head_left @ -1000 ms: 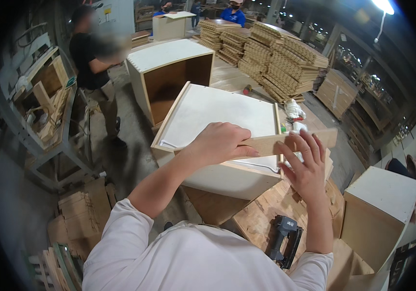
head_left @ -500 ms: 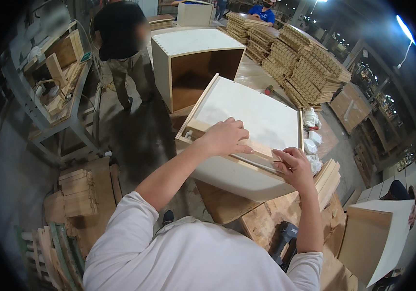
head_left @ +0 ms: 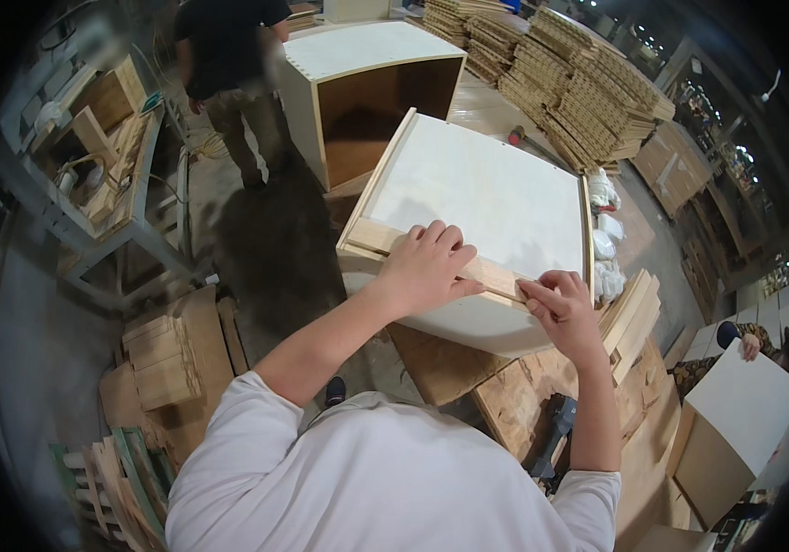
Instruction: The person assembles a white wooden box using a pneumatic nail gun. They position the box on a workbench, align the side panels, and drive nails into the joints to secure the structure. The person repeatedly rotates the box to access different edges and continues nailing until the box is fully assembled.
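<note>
A white-faced wooden cabinet box [head_left: 482, 198] lies tilted before me, with pale wood along its edges. A light wooden strip [head_left: 494, 277] lies along its near edge, pressed close to the panel. My left hand [head_left: 424, 269] is closed over the middle of the strip, fingers on top and thumb on the near side. At the strip's right end, my right hand [head_left: 560, 308] pinches it between thumb and fingers. The underside of the strip is hidden.
A black nail gun [head_left: 555, 428] lies on the wooden bench [head_left: 519, 391] below my right forearm. Another open cabinet [head_left: 371, 92] stands beyond, near stacked slatted boards [head_left: 588, 92]. One person [head_left: 229, 55] stands far left; another's hand [head_left: 749, 347] touches a white box at right.
The strip's left end, raised before, now sits down against the box edge. Both hands stay on the strip. At right, the other person's white box has tilted. The view has shifted slightly.
</note>
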{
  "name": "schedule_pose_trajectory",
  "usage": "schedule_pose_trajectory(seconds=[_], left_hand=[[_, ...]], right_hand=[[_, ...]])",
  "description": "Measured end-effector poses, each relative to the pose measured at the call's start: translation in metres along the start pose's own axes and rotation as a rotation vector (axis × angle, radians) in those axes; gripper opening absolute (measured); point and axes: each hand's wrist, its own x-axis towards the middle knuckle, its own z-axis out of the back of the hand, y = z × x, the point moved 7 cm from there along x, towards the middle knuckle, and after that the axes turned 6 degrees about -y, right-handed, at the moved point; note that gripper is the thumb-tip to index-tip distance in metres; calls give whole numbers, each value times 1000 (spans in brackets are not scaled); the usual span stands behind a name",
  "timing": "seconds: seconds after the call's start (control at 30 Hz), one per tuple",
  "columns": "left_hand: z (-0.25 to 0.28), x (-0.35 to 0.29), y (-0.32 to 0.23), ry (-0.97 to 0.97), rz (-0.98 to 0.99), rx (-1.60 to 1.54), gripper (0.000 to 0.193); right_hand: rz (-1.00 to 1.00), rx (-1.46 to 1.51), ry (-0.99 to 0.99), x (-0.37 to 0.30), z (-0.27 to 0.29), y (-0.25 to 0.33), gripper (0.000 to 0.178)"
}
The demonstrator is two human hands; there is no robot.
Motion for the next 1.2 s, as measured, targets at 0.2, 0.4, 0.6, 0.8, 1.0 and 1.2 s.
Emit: schedule_pose_trajectory(seconds=[0.2, 0.4, 0.6, 0.8, 1.0, 1.2], left_hand=[[7, -16, -15, -215, -165, 137, 58], [14, -24, 26, -326, -427, 97, 49], [40, -18, 77, -151, -389, 67, 43], [1, -9, -31, -162, -295, -20, 40], [-6, -7, -43, -270, -248, -26, 39], [-5, -6, -46, -265, -266, -38, 35]], right_hand=[[58, -228, -123, -20, 2, 29, 43], [-272, -89, -444, -81, 33, -29, 39], [-1089, -236, -366, -281, -14, -140, 67], [-1407, -288, -38, -350, -51, -134, 107], [-1369, -180, 127, -368, -73, -112, 114], [-1478, -52, 39, -372, -50, -113, 90]])
